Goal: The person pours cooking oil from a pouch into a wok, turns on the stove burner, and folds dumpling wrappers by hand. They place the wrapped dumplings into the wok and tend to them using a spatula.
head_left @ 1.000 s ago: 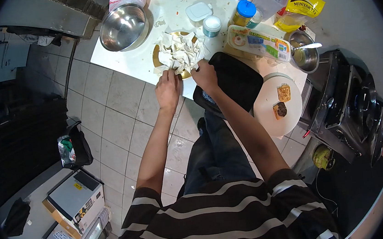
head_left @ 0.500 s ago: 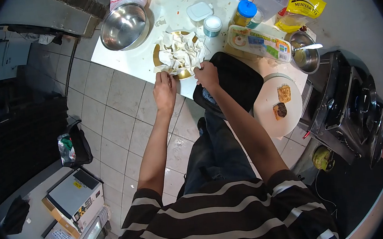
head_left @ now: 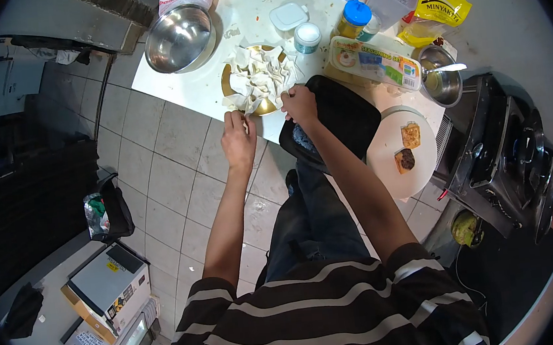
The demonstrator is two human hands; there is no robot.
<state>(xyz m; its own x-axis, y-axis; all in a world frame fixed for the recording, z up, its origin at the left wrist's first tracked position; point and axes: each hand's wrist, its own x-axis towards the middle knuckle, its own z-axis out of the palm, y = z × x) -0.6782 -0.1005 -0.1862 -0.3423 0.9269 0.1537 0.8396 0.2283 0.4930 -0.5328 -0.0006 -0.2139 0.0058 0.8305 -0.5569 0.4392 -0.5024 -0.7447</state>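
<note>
A gold plate [head_left: 226, 82] near the table's front edge is heaped with pale, thin folded dough wrappers [head_left: 262, 74]. My left hand [head_left: 240, 143] is just in front of the plate, at the table edge. Its fingers are curled down, and whatever they hold is hidden. At the plate's right rim is my right hand [head_left: 300, 106], thumb and fingers pinched together beside the wrappers. I cannot make out what is between them. Under and beyond that wrist lies a black tray [head_left: 350, 109] with something bluish partly visible in it.
A steel bowl [head_left: 180, 39] stands left of the plate. Behind are a white-lidded jar [head_left: 307, 38], a blue-lidded jar [head_left: 355, 17] and a seasoning-set box [head_left: 374, 63]. A round white board [head_left: 390, 175] with two browned food pieces and a stove [head_left: 501, 151] are at right.
My left hand has drawn back slightly from the plate toward me. My right hand has barely shifted at the plate's right side.
</note>
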